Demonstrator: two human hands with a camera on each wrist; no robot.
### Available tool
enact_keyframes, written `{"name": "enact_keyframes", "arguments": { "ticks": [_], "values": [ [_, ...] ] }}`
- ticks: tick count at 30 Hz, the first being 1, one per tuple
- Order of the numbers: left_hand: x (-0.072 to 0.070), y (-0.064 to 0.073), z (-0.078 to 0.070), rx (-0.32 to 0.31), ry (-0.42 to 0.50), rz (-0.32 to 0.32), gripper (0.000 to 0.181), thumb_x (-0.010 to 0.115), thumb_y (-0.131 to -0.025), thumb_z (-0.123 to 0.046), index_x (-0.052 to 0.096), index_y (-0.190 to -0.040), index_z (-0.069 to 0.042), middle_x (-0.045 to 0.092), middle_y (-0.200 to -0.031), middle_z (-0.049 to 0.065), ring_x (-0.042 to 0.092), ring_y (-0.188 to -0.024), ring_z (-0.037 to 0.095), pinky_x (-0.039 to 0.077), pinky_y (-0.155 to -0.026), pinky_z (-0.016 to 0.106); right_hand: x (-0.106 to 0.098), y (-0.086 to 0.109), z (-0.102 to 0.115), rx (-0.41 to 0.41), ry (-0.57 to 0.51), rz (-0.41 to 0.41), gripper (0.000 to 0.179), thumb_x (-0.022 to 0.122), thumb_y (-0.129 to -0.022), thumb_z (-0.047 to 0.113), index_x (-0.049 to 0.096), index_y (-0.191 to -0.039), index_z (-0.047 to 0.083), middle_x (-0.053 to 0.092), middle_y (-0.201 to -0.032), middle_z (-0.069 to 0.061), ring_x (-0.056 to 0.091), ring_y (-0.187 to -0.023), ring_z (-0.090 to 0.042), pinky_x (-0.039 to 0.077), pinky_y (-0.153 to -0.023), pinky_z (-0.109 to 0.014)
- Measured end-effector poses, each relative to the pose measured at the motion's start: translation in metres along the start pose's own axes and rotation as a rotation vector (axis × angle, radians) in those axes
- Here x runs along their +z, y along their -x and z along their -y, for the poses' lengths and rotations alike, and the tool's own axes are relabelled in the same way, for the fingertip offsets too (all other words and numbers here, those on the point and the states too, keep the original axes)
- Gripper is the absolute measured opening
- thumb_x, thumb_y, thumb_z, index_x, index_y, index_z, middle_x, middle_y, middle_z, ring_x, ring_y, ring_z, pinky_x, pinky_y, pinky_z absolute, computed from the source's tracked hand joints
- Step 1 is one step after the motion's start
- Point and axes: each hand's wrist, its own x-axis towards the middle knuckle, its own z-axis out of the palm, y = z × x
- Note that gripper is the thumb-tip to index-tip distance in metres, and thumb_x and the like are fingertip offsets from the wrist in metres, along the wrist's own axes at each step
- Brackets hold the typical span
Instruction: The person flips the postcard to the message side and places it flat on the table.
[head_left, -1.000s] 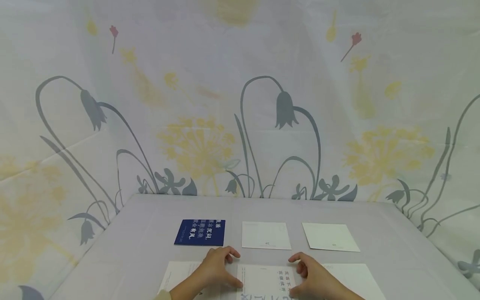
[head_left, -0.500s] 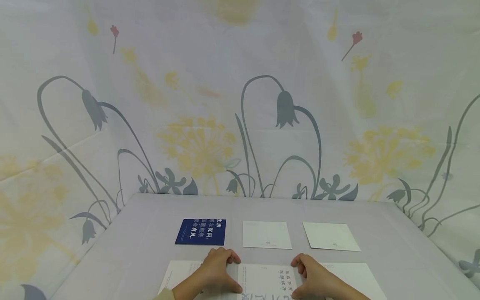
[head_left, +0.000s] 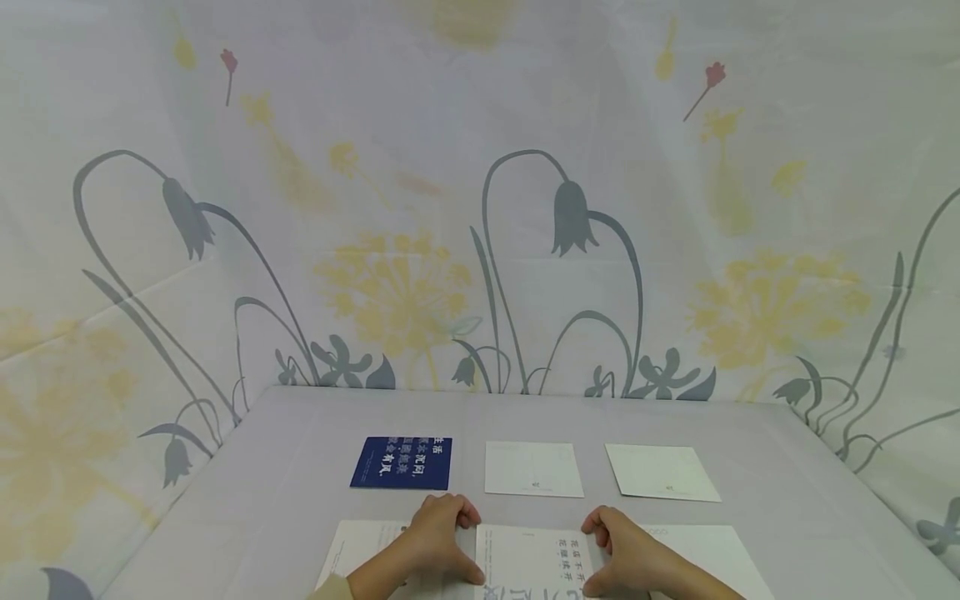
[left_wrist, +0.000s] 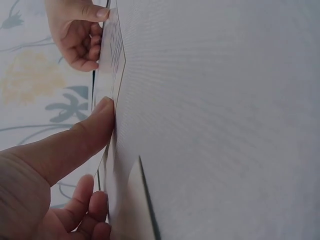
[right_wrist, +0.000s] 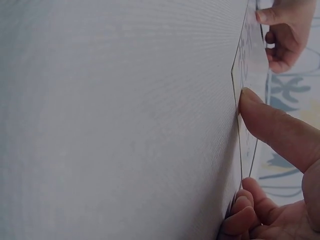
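White lettered card (head_left: 525,557): your left hand (head_left: 437,533) and right hand (head_left: 628,552), fingers curled, hold its sides, probably squaring it; next calls for even release.

- Backdrop (head_left: 420,67): pale, creased sheet; encloses the desk (head_left: 540,421) at the rear and both sides.
- Bellflowers (head_left: 573,218): printed, grey, drooping.
- Flower heads (head_left: 397,287): printed, yellow, above the desk's far edge.
- Buds (head_left: 715,74): printed, small, red, near the top.
- Desk surface: light grey.
- Lighting: soft, diffuse.
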Motion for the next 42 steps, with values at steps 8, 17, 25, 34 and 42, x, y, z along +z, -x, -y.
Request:
{"name": "enact_keyframes", "arguments": {
  "ticks": [8,17,25,34,42],
  "values": [
    [0.0,-0.001,-0.001,0.023,0.129,0.051,0.056,0.089,-0.05,-0.008,0.052,-0.092,-0.011,0.054,-0.08,-0.007,0.043,-0.078,0.013,0.04,-0.073,0.031,-0.001,0.0,0.001,0.01,-0.012,-0.004,0.059,0.085,-0.06,0.004,0.045,-0.102,-0.003,0.039,-0.086,-0.01,0.039,-0.077,-0.023,0.036,-0.061,-0.022],
    [0.003,0.0,0.0,0.013,0.246,0.065,0.062,0.087,-0.053,0.0,0.047,-0.099,-0.011,0.056,-0.076,-0.005,0.046,-0.07,0.014,0.038,-0.062,0.028,-0.003,-0.001,-0.001,-0.005,-0.118,-0.004,0.056,0.08,-0.064,0.0,0.04,-0.103,0.0,0.052,-0.076,-0.004,0.046,-0.065,-0.017,0.037,-0.054,-0.021],
    [0.001,0.001,-0.001,-0.011,0.319,0.062,0.06,0.084,-0.057,0.001,0.047,-0.102,-0.011,0.06,-0.073,-0.004,0.051,-0.065,0.015,0.039,-0.061,0.028,-0.008,0.001,-0.002,0.043,-0.159,-0.007,0.053,0.08,-0.07,0.01,0.046,-0.108,-0.005,0.056,-0.065,0.0,0.049,-0.06,-0.015,0.039,-0.058,-0.022],
    [0.002,0.001,0.0,-0.037,0.327,0.048,0.033,0.081,-0.065,-0.003,0.057,-0.088,-0.007,0.061,-0.067,-0.002,0.057,-0.063,0.013,0.046,-0.066,0.032,-0.011,0.004,0.001,0.061,-0.109,-0.031,0.022,0.076,-0.076,0.022,0.062,-0.075,0.005,0.061,-0.063,0.001,0.054,-0.056,-0.011,0.044,-0.049,-0.02],
    [0.002,-0.001,-0.001,-0.114,0.279,0.033,0.012,0.076,-0.075,-0.018,0.067,-0.075,-0.01,0.06,-0.067,-0.002,0.054,-0.065,0.015,0.045,-0.059,0.029,-0.015,0.006,-0.001,0.129,-0.217,-0.023,0.021,0.07,-0.083,0.023,0.067,-0.08,0.002,0.062,-0.062,0.0,0.055,-0.055,-0.009,0.046,-0.051,-0.021]
  ]
}}
